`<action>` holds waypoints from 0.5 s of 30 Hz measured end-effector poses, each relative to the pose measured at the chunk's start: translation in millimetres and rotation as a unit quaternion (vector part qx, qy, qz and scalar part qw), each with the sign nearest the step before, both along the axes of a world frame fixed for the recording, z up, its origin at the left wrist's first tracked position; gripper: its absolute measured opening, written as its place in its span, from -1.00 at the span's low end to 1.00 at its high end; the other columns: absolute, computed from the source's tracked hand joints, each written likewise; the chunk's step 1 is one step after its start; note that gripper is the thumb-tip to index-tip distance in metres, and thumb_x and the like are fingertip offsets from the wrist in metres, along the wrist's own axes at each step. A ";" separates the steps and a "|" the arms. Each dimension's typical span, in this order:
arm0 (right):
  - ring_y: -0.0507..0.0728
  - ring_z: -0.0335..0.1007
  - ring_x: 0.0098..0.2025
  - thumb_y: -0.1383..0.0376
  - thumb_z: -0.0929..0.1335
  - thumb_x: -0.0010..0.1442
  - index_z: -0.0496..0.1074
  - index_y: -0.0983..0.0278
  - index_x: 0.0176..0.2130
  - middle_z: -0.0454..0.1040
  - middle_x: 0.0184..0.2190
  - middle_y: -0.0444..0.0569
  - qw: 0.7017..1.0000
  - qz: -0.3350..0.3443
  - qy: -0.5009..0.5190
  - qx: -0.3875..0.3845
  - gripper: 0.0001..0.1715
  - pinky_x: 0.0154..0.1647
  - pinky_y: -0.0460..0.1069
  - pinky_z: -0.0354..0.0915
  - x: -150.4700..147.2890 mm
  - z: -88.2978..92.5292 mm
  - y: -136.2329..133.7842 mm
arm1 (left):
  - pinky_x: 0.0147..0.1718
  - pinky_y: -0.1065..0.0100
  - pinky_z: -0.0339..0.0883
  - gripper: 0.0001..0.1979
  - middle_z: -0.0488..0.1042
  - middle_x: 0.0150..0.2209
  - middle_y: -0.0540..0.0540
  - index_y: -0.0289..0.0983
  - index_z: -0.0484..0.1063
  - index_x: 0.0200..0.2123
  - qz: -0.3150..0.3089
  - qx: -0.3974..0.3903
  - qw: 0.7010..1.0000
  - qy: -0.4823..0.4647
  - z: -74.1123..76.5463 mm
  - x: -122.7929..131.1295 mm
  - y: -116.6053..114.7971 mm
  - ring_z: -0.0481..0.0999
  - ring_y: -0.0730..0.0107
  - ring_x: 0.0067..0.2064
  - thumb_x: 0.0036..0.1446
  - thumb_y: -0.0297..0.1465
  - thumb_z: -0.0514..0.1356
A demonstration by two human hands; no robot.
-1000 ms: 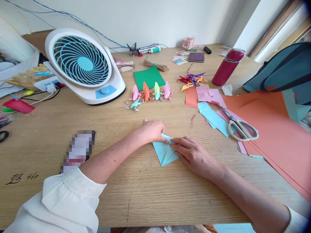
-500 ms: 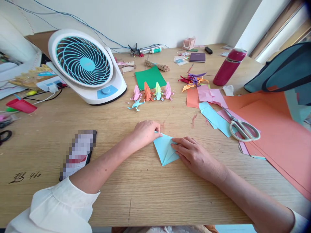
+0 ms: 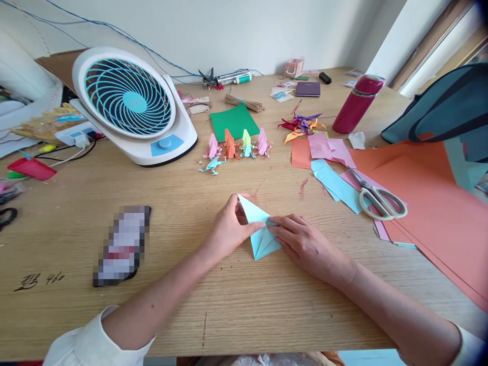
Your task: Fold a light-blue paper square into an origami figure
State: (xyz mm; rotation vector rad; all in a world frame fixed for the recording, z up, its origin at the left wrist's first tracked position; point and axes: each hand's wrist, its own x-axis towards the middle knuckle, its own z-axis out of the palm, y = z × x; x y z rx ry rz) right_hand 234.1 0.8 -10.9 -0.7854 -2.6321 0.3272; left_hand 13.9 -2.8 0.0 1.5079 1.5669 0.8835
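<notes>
A folded light-blue origami paper lies on the wooden table, with crease lines running to its near corner. My left hand grips its left flap, which is lifted to a point; the thumb lies across the front and the fingers are behind it. The fingertips of my right hand press the paper's right side flat against the table. Beyond my hands stand several small folded paper figures, among them an orange one and a blue one lying in front.
A phone lies left of my left forearm, and a white fan stands at the back left. Scissors rest on coloured paper at the right. Farther back are a green sheet, a red flask and a dark teal bag.
My left hand has turned and come lower, lifting the paper's left flap into a raised point, with the thumb now across its front. My right hand has stayed in place.
</notes>
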 end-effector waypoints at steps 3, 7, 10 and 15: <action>0.24 0.39 -0.04 0.45 0.24 0.36 0.44 0.33 0.01 0.48 0.04 0.16 1.000 0.000 0.004 0.006 -0.70 -0.04 0.17 0.40 -0.1 -1.5 0.7 | -0.07 0.18 0.42 -0.15 0.50 0.02 -0.19 -0.20 0.14 0.23 0.046 0.083 0.989 0.111 -8.0 15.9 -10.0 0.53 0.11 0.00 -0.12 -0.41 0.43; 0.22 0.40 -0.04 0.44 0.23 0.37 0.44 0.34 0.03 0.46 0.07 0.17 1.000 0.003 0.006 0.009 -0.69 -0.05 0.16 0.41 -0.2 -2.3 0.5 | -0.05 0.13 0.41 -0.14 0.51 0.03 -0.24 -0.25 0.13 0.24 0.081 0.110 0.976 0.172 -12.5 27.5 -5.8 0.54 0.03 0.00 -0.12 -0.47 0.42; 0.23 0.40 -0.03 0.46 0.22 0.36 0.45 0.35 -0.04 0.45 0.10 0.16 1.000 0.004 0.006 0.010 -0.73 -0.03 0.16 0.40 -0.4 -2.0 0.2 | -0.10 0.11 0.42 -0.19 0.54 -0.04 -0.21 -0.25 0.17 0.22 0.105 0.114 0.969 0.192 -15.7 29.4 0.8 0.56 0.03 -0.07 -0.10 -0.44 0.42; 0.23 0.39 -0.04 0.48 0.23 0.35 0.45 0.36 -0.09 0.45 0.10 0.16 1.000 0.010 0.000 0.012 -0.75 -0.03 0.16 0.41 -0.8 -1.2 0.5 | -0.19 0.20 0.41 -0.37 0.57 -0.12 -0.10 -0.21 0.31 0.08 0.120 0.134 0.970 0.161 -21.0 29.9 4.3 0.57 0.15 -0.17 -0.08 -0.46 0.41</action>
